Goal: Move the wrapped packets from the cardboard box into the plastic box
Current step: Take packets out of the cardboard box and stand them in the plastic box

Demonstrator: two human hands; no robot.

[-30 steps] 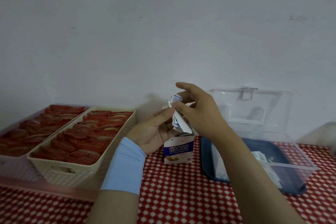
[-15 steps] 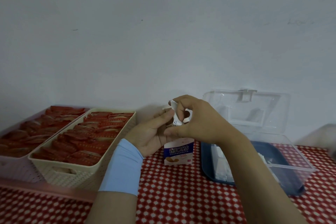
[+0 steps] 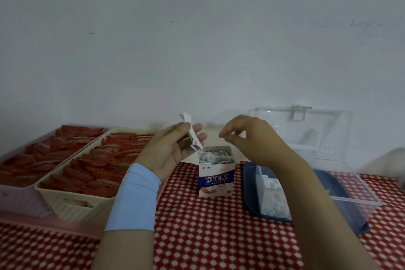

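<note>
A small white and blue cardboard box (image 3: 216, 180) stands open on the red checked cloth, with several wrapped white packets (image 3: 213, 156) showing inside. My left hand (image 3: 173, 149) is raised just left of the box and grips a bunch of wrapped packets (image 3: 191, 132) between thumb and fingers. My right hand (image 3: 247, 138) hovers above and right of the box, fingers loosely curled and holding nothing. The clear plastic box (image 3: 359, 184) sits to the right with its lid (image 3: 306, 131) propped up; several packets (image 3: 272, 195) lie at its left end.
Two baskets of red sachets stand at the left, a cream one (image 3: 72, 201) and a pink one (image 3: 13, 195). A dark blue tray (image 3: 252, 193) lies under the plastic box. A pale wall rises right behind the table.
The right hand has let go of the packets and drawn away to the right. The left hand now holds the bunch alone, and the cardboard box's open top is uncovered.
</note>
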